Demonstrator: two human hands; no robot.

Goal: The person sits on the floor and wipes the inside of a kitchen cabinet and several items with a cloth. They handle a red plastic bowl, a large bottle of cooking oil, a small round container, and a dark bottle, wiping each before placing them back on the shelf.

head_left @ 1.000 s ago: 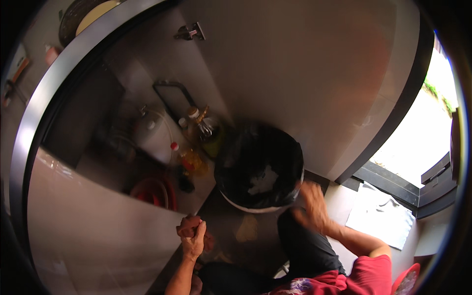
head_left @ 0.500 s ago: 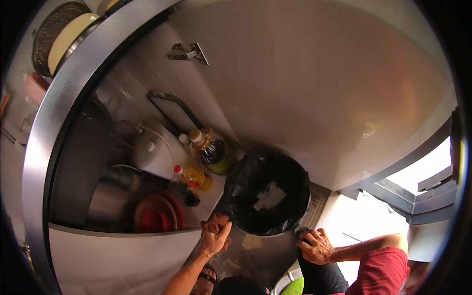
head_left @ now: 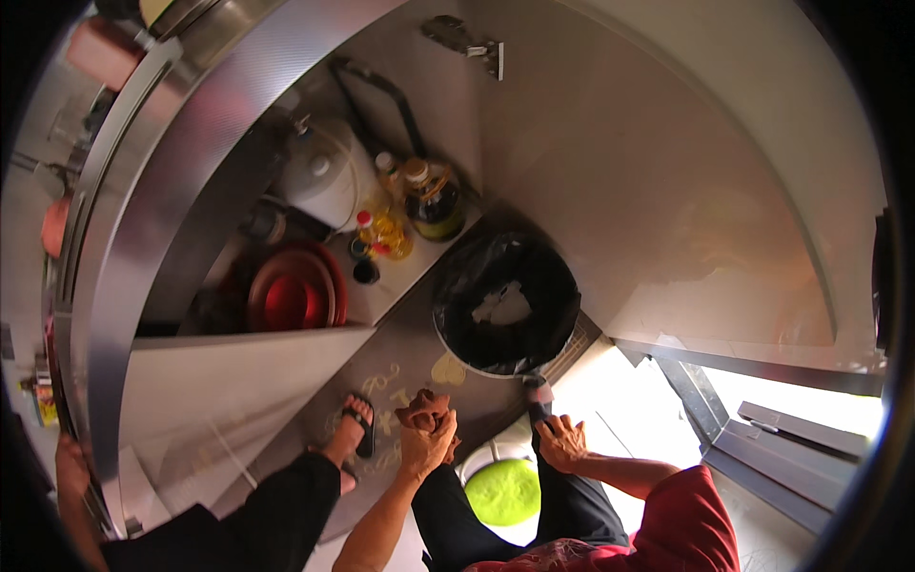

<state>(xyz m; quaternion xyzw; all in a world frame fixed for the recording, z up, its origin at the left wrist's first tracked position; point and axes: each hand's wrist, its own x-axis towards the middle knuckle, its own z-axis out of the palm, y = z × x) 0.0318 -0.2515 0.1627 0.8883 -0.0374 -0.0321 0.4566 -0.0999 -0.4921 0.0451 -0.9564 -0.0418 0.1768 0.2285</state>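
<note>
My left hand (head_left: pixel 427 446) is closed around a crumpled brown cloth (head_left: pixel 425 410), which bulges out above the fingers. It is held in front of my left knee. Across my right knee lies my right hand (head_left: pixel 560 443), fingers apart and nothing visible in it. Just beyond both hands stands a round bin (head_left: pixel 457 278) lined with a black bag. A piece of crumpled white paper (head_left: pixel 503 303) lies inside the bin.
An open cupboard holds red basins (head_left: pixel 294 291), a yellow oil bottle (head_left: pixel 389 234), a large dark bottle (head_left: pixel 435 205) and a white tank (head_left: pixel 329 176). Its door (head_left: pixel 648 191) stands beyond the bin. A lime-green stool seat (head_left: pixel 505 492) is between my legs. At left is another person's sandalled foot (head_left: pixel 357 424).
The view has shifted, so the bin and cupboard appear higher. My right hand has drawn back from beside the bin onto my knee. Another person's leg and hand now show at left.
</note>
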